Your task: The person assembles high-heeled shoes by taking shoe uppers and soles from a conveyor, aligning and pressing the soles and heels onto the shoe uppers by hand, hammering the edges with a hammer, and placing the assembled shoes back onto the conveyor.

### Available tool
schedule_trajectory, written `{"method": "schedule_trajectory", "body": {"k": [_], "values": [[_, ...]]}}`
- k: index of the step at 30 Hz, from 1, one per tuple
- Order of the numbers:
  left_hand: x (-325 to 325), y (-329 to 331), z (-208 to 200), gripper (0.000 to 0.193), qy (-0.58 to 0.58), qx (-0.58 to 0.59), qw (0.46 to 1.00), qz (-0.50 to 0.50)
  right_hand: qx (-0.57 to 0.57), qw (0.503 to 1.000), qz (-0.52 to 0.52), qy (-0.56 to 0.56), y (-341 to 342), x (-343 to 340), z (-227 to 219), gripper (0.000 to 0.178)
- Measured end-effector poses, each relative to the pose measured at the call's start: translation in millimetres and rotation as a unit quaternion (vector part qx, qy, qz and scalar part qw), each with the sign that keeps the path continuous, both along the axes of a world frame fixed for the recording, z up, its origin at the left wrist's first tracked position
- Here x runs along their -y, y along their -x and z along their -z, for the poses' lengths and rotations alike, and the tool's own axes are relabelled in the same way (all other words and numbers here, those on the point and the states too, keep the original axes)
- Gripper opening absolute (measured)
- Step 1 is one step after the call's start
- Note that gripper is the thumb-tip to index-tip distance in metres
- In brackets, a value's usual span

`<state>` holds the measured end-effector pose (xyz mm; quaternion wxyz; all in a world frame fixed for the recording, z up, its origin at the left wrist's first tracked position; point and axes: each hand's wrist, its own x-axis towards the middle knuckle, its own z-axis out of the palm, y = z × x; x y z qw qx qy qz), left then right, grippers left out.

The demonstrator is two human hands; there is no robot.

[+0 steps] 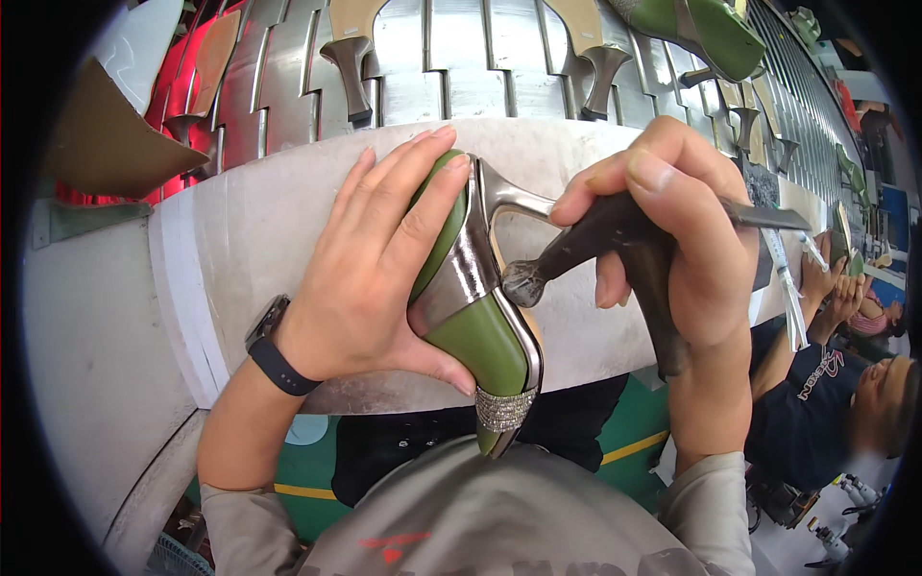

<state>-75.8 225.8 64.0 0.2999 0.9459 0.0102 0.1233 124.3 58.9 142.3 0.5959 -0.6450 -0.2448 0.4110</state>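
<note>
My left hand (351, 274), wearing a dark watch, is wrapped round a high-heeled shoe (459, 280). The shoe lies on its side over a green last (480, 341), its upper shiny bronze-grey and its toe hanging past the bench's near edge. A glittering stone-covered strap (505, 410) crosses near that toe. Its slim metallic heel points right, toward my right hand (696, 230). That hand is closed on a dark shoemaker's hammer (615, 226). The hammer's round face is at the sole edge by the shoe's waist; whether it touches, I cannot tell.
Under the shoe is a pale, worn bench (250, 240). Beyond it runs a metal slat conveyor (471, 58) carrying insoles with heels (351, 72) and a green last (725, 43). A brown sheet (115, 134) juts in at left. Another person (816, 403) works at right.
</note>
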Motion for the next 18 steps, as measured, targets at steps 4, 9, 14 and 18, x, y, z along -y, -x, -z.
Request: {"method": "schedule_trajectory", "body": {"k": [4, 9, 14, 18], "values": [[2, 5, -1, 0.151, 0.006, 0.016, 1.000, -0.002, -0.024, 0.998, -0.052, 0.023, -5, -8, -4, 0.026], [6, 7, -4, 0.148, -0.001, 0.034, 0.999, 0.005, -0.015, 0.999, -0.006, -0.032, 17, 22, -2, 0.022], [32, -5, -45, 0.125, -0.130, -0.015, 0.985, 0.116, 0.033, 0.997, 0.068, -0.027, 44, 91, 12, 0.022], [41, 0, -23, 0.106, -0.119, 0.027, 0.984, 0.131, 0.225, 0.957, 0.157, -0.091, 64, 134, -22, 0.028]]}}
